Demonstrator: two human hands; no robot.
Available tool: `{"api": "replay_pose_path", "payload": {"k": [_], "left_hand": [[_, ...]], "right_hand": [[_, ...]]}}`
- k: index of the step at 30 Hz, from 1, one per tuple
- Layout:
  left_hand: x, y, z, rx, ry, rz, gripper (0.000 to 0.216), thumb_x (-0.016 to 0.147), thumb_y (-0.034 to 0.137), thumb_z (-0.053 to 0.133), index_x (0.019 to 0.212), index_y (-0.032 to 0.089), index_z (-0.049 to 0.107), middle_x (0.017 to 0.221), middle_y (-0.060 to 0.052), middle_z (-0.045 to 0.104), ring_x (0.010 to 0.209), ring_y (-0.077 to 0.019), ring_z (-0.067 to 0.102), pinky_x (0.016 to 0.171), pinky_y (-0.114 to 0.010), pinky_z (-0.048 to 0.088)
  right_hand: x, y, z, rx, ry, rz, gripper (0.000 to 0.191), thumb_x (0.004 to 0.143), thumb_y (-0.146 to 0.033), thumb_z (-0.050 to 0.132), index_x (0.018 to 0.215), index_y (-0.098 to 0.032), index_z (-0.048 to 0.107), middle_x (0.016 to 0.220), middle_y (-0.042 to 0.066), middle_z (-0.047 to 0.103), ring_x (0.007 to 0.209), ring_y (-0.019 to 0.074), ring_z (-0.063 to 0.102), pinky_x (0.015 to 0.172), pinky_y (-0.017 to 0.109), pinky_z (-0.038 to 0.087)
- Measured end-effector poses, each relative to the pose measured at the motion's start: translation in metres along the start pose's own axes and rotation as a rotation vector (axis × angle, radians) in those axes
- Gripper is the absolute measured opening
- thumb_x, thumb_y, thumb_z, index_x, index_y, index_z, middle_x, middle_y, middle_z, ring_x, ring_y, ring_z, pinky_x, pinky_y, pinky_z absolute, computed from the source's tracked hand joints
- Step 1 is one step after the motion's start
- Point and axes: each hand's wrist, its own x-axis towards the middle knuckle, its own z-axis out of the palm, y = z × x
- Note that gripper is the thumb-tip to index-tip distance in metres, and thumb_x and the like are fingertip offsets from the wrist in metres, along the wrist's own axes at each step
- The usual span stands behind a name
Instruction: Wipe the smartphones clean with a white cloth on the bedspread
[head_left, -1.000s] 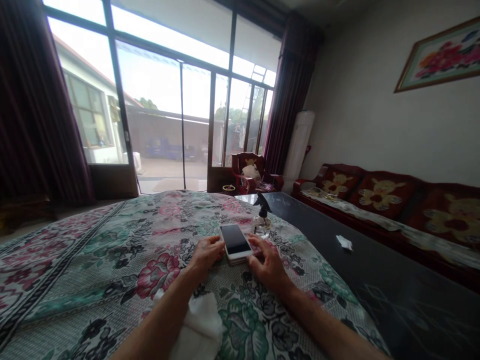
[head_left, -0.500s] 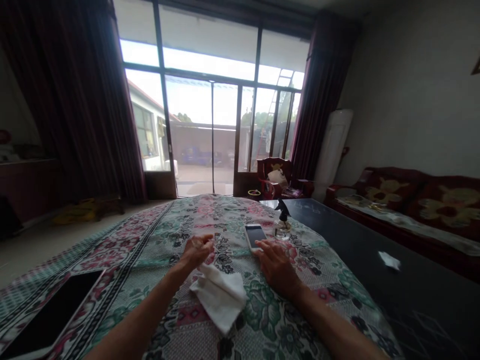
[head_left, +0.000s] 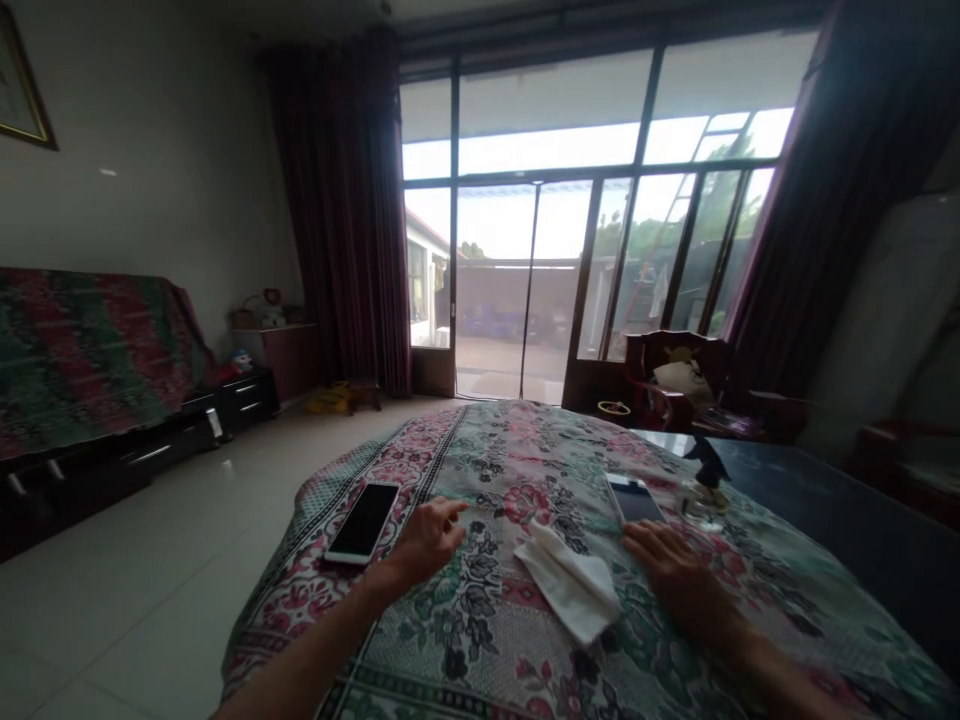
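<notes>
My left hand (head_left: 431, 535) hovers over the flowered tablecloth (head_left: 480, 640), its fingers loosely bent and apart, with nothing visible in them. Just left of it lies a smartphone (head_left: 364, 522) with a dark screen and white frame. My right hand (head_left: 675, 570) rests palm down, fingers stretched out, their tips at the near edge of a second, white smartphone (head_left: 634, 500). Between my hands is a folded white cloth (head_left: 570, 582). To the right of the second phone stands a clear spray bottle (head_left: 705, 500) with a black trigger head.
A dark table (head_left: 817, 500) adjoins at the right. Behind it is a red wooden armchair (head_left: 675, 380) with a cushion. Glass doors (head_left: 525, 300) stand at the back between dark curtains (head_left: 345, 220). A low black cabinet (head_left: 247, 395) is at the left.
My view has turned left, so the table's contents appear farther right. My left hand has moved left, away from the white cloth toward the dark-screened phone. My right hand remains at the other phone.
</notes>
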Motion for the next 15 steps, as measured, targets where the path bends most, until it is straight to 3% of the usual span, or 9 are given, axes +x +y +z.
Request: {"api": "replay_pose_path", "payload": {"k": [3, 5, 9, 15], "left_hand": [[-0.016, -0.035, -0.034, 0.081, 0.150, -0.086, 0.045, 0.076, 0.024, 0.054, 0.119, 0.012, 0.061, 0.112, -0.013, 0.063, 0.105, -0.0258, 0.057, 0.096, -0.034, 0.038], [-0.025, -0.060, -0.044, 0.225, 0.237, -0.195, 0.053, 0.074, 0.030, 0.057, 0.124, 0.010, 0.056, 0.121, -0.016, 0.057, 0.115, -0.0306, 0.050, 0.101, -0.039, 0.033], [-0.041, -0.098, -0.034, 0.423, 0.207, -0.385, 0.068, 0.072, 0.041, 0.060, 0.129, 0.007, 0.048, 0.132, -0.019, 0.049, 0.123, -0.0346, 0.044, 0.101, -0.041, 0.033], [-0.050, -0.118, -0.011, 0.467, 0.318, -0.397, 0.067, 0.076, 0.043, 0.056, 0.132, 0.007, 0.044, 0.125, -0.018, 0.052, 0.117, -0.0316, 0.049, 0.097, -0.040, 0.039]], "right_hand": [[0.044, -0.019, -0.002, 0.075, 0.012, -0.003, 0.035, 0.080, -0.005, 0.043, 0.101, -0.023, 0.065, 0.110, 0.008, 0.065, 0.103, 0.0235, 0.056, 0.092, 0.040, 0.045], [0.083, -0.045, 0.002, 0.173, -0.006, 0.013, 0.036, 0.080, -0.005, 0.043, 0.103, -0.022, 0.064, 0.112, 0.008, 0.064, 0.104, 0.0234, 0.055, 0.094, 0.041, 0.043], [0.157, -0.119, 0.030, 0.451, -0.034, 0.081, 0.044, 0.074, -0.001, 0.042, 0.106, -0.023, 0.062, 0.114, 0.007, 0.062, 0.102, 0.0222, 0.056, 0.092, 0.038, 0.045], [0.219, -0.219, 0.098, 0.908, -0.084, 0.311, 0.050, 0.068, 0.000, 0.043, 0.110, -0.022, 0.058, 0.118, 0.007, 0.059, 0.110, 0.0205, 0.056, 0.097, 0.035, 0.044]]}}
